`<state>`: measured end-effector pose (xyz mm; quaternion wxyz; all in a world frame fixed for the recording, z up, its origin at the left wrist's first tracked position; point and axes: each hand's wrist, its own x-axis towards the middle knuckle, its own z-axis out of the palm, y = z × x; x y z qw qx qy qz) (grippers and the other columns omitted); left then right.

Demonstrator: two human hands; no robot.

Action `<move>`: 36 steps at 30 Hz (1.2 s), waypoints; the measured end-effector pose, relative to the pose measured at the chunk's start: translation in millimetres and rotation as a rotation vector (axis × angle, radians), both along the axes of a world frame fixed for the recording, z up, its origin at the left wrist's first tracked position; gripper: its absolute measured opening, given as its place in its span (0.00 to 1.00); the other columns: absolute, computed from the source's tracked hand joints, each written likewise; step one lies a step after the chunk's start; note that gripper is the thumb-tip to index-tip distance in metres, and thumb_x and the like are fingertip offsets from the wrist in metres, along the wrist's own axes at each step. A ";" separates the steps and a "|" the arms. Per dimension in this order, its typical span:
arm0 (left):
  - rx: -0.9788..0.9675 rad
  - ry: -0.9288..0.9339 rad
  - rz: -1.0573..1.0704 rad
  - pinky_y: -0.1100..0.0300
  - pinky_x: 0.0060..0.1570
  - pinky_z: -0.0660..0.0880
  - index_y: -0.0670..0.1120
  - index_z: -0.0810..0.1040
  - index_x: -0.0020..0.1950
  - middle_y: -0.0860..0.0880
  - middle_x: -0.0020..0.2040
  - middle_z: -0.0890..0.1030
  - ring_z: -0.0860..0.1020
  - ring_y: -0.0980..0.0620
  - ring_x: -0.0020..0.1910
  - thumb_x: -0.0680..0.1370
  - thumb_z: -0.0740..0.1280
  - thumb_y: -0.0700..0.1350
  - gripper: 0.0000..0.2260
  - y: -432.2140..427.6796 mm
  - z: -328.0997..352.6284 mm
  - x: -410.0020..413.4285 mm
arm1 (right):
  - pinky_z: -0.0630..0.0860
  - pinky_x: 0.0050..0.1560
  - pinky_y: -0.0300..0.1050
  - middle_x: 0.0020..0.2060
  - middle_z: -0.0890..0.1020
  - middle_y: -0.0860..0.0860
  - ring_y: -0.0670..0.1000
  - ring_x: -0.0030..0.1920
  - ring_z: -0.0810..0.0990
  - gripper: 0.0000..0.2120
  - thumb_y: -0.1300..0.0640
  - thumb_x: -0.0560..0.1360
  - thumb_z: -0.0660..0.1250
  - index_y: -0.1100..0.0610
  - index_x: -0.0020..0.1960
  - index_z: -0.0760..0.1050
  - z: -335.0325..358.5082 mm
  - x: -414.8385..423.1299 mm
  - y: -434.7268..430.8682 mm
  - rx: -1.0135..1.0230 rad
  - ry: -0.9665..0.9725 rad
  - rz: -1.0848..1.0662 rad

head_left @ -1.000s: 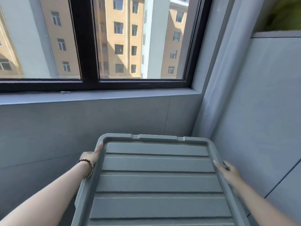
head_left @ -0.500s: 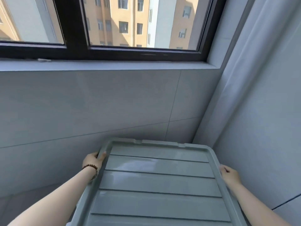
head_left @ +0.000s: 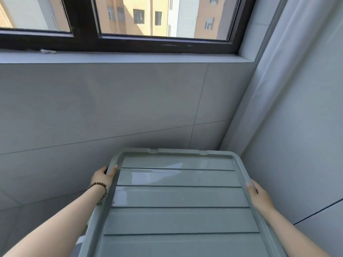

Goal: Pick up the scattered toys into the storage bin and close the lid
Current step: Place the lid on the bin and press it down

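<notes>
A grey ribbed lid (head_left: 178,197) fills the lower middle of the view, its far edge toward the wall. My left hand (head_left: 103,177), with a bead bracelet on the wrist, grips the lid's left rim. On the opposite side my right hand (head_left: 259,196) holds the right rim. The storage bin under the lid is hidden, apart from a sliver at the lower left. No toys are in view.
A grey tiled wall (head_left: 111,112) stands right behind the lid, with a window sill (head_left: 130,57) and a dark-framed window above. A pale curtain (head_left: 278,71) hangs in the right corner, next to a grey side wall (head_left: 306,145).
The view has tilted down: window and sill moved up in frame while the lid sank lower. Both hands have closed more tightly onto the lid's rims.
</notes>
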<state>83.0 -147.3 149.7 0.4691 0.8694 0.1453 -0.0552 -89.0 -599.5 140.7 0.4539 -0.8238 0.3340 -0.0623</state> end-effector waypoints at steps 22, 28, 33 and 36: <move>-0.001 0.094 -0.032 0.54 0.50 0.71 0.40 0.75 0.59 0.41 0.54 0.80 0.75 0.44 0.47 0.76 0.67 0.53 0.19 27.8 1.2 -82.2 | 0.65 0.70 0.53 0.67 0.72 0.54 0.56 0.67 0.70 0.26 0.46 0.78 0.59 0.58 0.72 0.65 -5.6 -69.0 14.1 0.073 0.071 -0.019; -0.007 0.119 0.022 0.52 0.55 0.71 0.36 0.73 0.62 0.38 0.58 0.78 0.76 0.40 0.53 0.77 0.65 0.53 0.22 13.1 -5.4 -47.7 | 0.67 0.68 0.53 0.67 0.72 0.55 0.58 0.66 0.71 0.27 0.45 0.78 0.59 0.58 0.72 0.64 -7.0 -26.8 4.4 0.103 0.091 -0.040; 0.037 0.141 0.018 0.49 0.61 0.68 0.36 0.68 0.67 0.39 0.63 0.74 0.73 0.37 0.61 0.78 0.63 0.52 0.25 5.1 -7.3 -41.6 | 0.68 0.68 0.56 0.67 0.73 0.53 0.56 0.65 0.72 0.29 0.41 0.76 0.61 0.54 0.72 0.64 -21.9 -22.0 -4.7 0.143 0.112 -0.068; 0.035 0.159 0.010 0.50 0.62 0.67 0.36 0.66 0.68 0.37 0.66 0.72 0.72 0.38 0.63 0.78 0.63 0.51 0.25 7.0 -6.4 -45.9 | 0.68 0.68 0.56 0.67 0.73 0.54 0.57 0.65 0.72 0.29 0.43 0.76 0.62 0.55 0.72 0.64 -16.7 -30.6 3.2 0.171 0.114 -0.096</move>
